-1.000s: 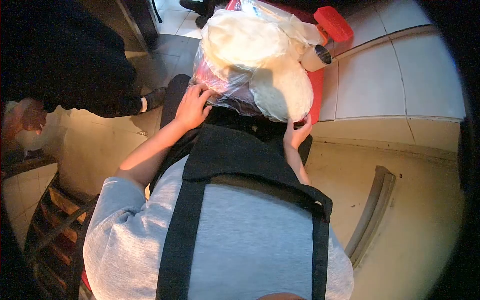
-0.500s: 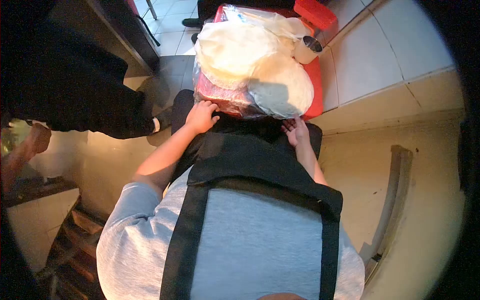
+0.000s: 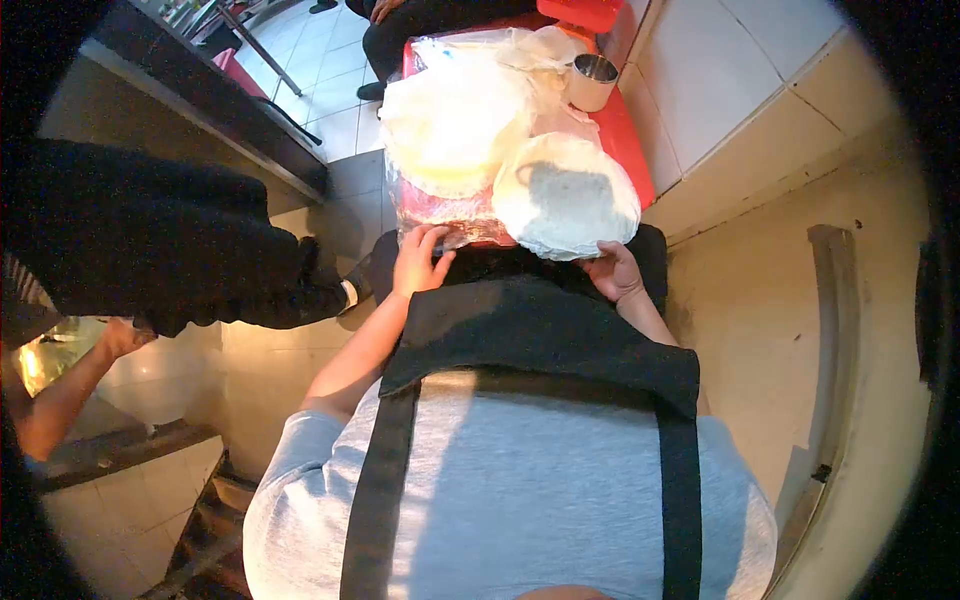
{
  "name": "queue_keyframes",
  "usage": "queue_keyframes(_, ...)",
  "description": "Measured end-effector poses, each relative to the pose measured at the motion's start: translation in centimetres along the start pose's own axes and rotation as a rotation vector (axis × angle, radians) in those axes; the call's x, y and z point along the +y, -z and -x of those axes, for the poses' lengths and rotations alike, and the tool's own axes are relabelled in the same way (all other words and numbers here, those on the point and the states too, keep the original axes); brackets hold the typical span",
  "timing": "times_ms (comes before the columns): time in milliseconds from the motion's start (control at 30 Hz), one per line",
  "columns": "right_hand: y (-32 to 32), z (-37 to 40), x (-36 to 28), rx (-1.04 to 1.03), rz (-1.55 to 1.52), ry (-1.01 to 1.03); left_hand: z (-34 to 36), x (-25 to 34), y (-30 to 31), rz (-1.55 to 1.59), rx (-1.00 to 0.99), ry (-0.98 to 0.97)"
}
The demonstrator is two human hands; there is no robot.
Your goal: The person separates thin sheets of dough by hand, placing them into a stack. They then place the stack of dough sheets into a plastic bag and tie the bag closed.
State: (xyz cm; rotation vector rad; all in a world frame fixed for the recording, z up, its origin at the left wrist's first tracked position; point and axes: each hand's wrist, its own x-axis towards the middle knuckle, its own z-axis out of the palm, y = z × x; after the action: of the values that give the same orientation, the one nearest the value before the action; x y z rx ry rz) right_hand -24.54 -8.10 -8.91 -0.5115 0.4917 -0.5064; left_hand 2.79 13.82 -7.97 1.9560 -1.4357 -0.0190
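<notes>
My left hand lies on the near edge of the red tray, fingers stretched flat over the clear plastic that wraps it, so that grip is released, pressing rather than clasping. My right hand sits at the tray's near right corner, its fingers tucked under the pale dough round that overhangs the edge; whether that grip is clenched I cannot tell. The tray is just beyond my black apron, beside a tiled wall. A bigger heap of dough fills its left half and a metal cup stands at the far end. A person in black bends at my left
</notes>
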Motion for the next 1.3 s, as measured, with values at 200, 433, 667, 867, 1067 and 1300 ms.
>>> queue_keyframes(200,0.1,0.4,-0.5,-0.067,0.021,-0.107,-4.2,4.6,-7.4,1.259,-0.538,0.698)
queue_keyframes(433,0.6,0.5,0.2,-0.259,-0.055,-0.148,-6.8,9.3,-8.0,1.244,-0.400,1.011)
queue_keyframes(667,-2.1,2.1,0.7,-0.389,0.085,-0.272,-6.5,10.4,-5.9,1.608,-0.504,0.934)
queue_keyframes(867,-2.3,1.6,1.2,-0.453,0.466,-0.315,-8.6,9.0,-6.9,0.965,-0.255,0.175)
queue_keyframes(1067,-0.7,-1.8,1.9,-0.183,0.085,-0.061,-12.7,17.5,1.7,1.338,-0.581,0.211)
queue_keyframes(1300,-8.6,0.3,-4.5,-0.156,0.245,0.459,-17.9,15.1,7.9,1.103,-0.381,0.142)
